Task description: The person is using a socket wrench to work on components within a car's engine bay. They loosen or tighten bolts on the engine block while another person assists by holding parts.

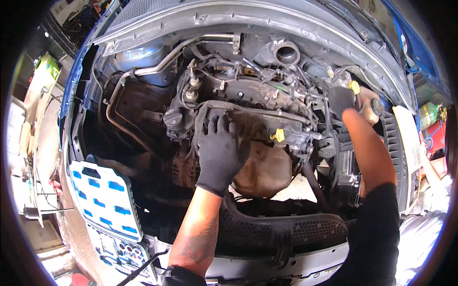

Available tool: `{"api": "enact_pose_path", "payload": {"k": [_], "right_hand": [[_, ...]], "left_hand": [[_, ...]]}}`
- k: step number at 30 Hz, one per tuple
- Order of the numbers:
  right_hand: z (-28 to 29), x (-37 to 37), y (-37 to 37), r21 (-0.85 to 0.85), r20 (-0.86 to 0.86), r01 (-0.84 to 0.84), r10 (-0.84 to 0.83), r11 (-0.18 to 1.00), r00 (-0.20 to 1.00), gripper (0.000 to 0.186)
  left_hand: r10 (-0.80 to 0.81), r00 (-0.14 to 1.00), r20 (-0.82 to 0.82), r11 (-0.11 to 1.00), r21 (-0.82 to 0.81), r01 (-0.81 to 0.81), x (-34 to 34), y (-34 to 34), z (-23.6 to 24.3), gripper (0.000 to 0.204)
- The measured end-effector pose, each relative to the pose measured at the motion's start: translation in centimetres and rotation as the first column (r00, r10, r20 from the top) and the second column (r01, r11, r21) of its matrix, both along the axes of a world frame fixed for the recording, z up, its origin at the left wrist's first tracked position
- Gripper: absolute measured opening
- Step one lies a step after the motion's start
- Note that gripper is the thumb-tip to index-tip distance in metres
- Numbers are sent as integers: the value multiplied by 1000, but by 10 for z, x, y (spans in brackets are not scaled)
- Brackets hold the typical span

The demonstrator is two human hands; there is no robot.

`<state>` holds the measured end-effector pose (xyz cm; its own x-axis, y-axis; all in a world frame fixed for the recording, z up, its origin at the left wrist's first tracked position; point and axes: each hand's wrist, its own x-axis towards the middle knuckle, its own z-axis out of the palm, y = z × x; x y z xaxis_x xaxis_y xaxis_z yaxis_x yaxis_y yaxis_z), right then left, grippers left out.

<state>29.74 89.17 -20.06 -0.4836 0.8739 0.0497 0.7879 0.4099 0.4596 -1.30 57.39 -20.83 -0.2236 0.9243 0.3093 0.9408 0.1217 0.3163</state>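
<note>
My left hand, in a black glove, lies against the front of the engine with its fingers stretched upward and slightly apart. Its fingertips are just below the long dark pipe along the engine's front edge. Right of it are a brown heat shield and a yellow dipstick handle. My right hand, also gloved, reaches to the right side of the engine bay, beside a yellow cap and a coolant reservoir. Its fingers cannot be made out against the dark parts.
An open blue-and-white socket case stands on the front left edge of the bay. A black oil filler cap sits left of the engine, and an open round duct at the back. Metal pipes run along the left.
</note>
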Motion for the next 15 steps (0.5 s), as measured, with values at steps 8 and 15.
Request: {"api": "enact_pose_path", "payload": {"k": [8,15], "right_hand": [[44,-62,-85,-646,-161,-138,44,750,986,32],[3,-102,-184,-710,-678,-565,-624,420,388,42]], "left_hand": [[37,996,-78,999,3,-37,-8,-4,-2,53],[10,999,-33,995,97,-7,-3,-2,-12,51]]}}
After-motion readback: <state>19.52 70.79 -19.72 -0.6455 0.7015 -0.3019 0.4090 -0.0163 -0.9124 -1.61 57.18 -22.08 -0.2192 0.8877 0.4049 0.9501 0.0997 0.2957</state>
